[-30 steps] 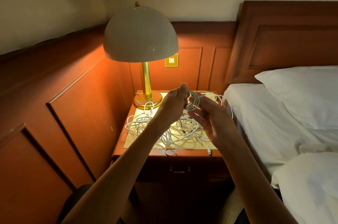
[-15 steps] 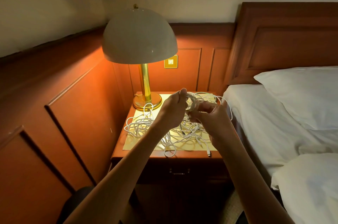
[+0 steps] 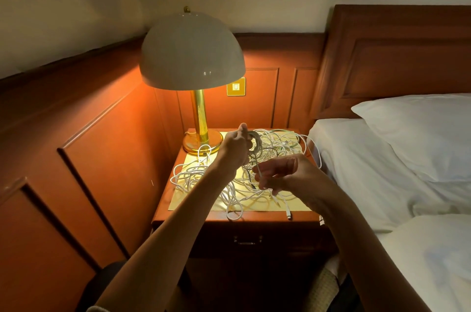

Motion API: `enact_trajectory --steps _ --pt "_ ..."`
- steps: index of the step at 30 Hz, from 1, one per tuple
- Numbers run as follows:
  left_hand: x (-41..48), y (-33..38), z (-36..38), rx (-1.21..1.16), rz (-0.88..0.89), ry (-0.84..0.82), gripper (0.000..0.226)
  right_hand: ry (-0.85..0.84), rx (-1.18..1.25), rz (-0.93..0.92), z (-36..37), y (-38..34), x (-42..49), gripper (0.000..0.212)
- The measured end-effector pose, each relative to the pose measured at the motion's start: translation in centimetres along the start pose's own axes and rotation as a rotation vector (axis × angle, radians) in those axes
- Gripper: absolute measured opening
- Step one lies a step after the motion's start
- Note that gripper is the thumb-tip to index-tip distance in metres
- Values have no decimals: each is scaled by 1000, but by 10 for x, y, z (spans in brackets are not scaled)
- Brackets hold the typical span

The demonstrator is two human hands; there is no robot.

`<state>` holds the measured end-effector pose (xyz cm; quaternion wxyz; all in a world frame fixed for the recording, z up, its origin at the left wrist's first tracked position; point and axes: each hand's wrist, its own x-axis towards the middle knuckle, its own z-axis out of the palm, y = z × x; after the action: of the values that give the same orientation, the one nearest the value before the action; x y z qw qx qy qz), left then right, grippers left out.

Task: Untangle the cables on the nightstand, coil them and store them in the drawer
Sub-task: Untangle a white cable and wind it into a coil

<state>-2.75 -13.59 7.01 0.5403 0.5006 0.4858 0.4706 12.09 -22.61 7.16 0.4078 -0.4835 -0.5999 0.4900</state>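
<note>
Dropping down and away from the coil (image 3: 254, 142) it was touching a moment ago, the right hand (image 3: 283, 174) pinches a white strand (image 3: 258, 170) taut while the left hand (image 3: 233, 149) grips that coil above the nightstand (image 3: 193, 217), so winding is underway with most cables (image 3: 193, 175) tangled.

Dim room; lit lamp (image 3: 192, 54) glows warm on wood, edges bowed.

pillow (image 3: 420, 133): cut by right edge | cable plug (image 3: 288, 216): type too small

White cables (image 3: 193, 174) tangled on nightstand (image 3: 267, 220) w/ drawer (image 3: 280, 240) closed.
</note>
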Motion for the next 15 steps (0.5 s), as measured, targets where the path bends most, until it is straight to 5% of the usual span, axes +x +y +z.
enact_trajectory --steps 9,15 --pt "2 12 10 -327 -313 -161 49 -65 88 19 -10 1 -2 22" --pt "2 5 8 -557 -381 -237 46 104 -225 -102 -24 10 -4 31"
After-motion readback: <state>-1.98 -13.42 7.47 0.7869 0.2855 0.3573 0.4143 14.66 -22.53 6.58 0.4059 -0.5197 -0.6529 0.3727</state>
